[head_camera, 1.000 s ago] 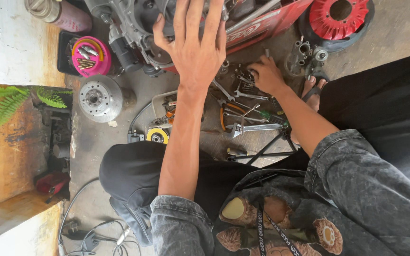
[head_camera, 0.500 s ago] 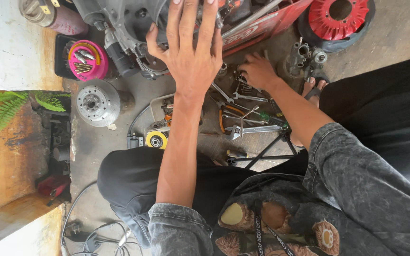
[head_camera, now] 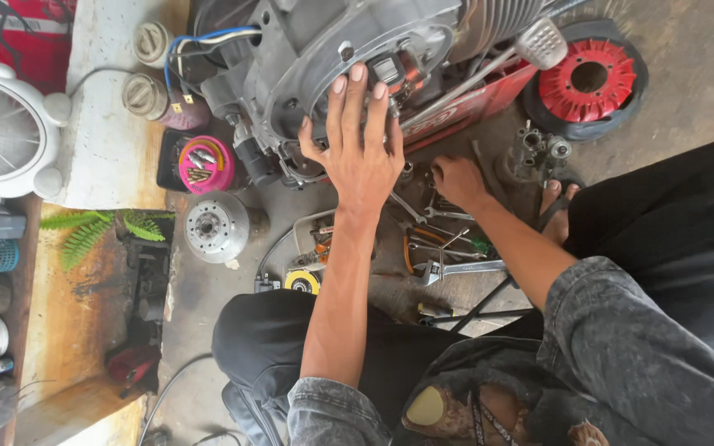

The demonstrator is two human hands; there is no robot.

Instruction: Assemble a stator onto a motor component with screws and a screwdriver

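- Two hands on the job here: the left hand is spread wide and flat, fingers splayed, palm pressed on the round side cover of the grey engine. It's bracing, not gripping anything.
- That engine sits on the concrete floor at the top middle of the view, finned cylinder off to the right, with blue and white wires running out of its left side.
- Right hand is down low just right of the left one, curled into the pile of tools right below the engine (can't tell if it's actually got hold of one, the fingers are tucked under).
- Tool pile: wrenches and an adjustable spanner lie scattered on the floor between the forearms, plus a small yellow tape measure near the left knee.
- Red flywheel fan lies flat to the right of the engine, with a small metal carburettor-looking part just below it.
- Left of the engine there's a pink round tub full of small bits, and a silver round rotor part just below that.
- Further out on the left: a white fan beside a pale concrete ledge, and a green fern frond under it.
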